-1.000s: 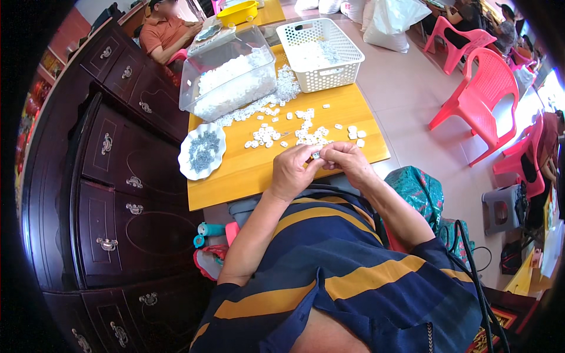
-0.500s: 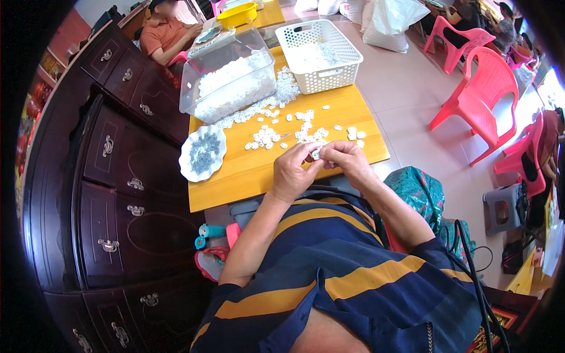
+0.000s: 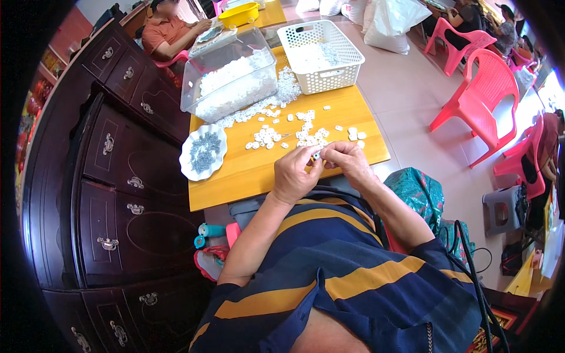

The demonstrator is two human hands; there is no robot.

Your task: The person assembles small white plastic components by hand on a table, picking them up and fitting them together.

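Between the fingertips of my left hand [image 3: 292,172] and my right hand [image 3: 351,162] is a small white plastic piece [image 3: 316,156] with a dark spot on it. Both hands pinch it above the near edge of the yellow wooden table [image 3: 229,185]. Just beyond my fingers lie several loose white pieces [image 3: 268,137] of similar look. To the left, a white wavy-rimmed plate [image 3: 189,169] bears a heap of small grey parts [image 3: 205,152]. My fingers hide much of the held piece.
A clear plastic bin [image 3: 194,97] full of white pieces and a white perforated basket [image 3: 329,81] stand at the table's far side. Dark wooden drawers [image 3: 159,223] line the left. Green bags [image 3: 418,188] rest by my right arm. Pink chairs [image 3: 482,94] and a seated person [image 3: 170,35] are farther off.
My fingers have shifted slightly around the white piece, and its dark spot shows more plainly. The seated person's arm at the far left has moved.
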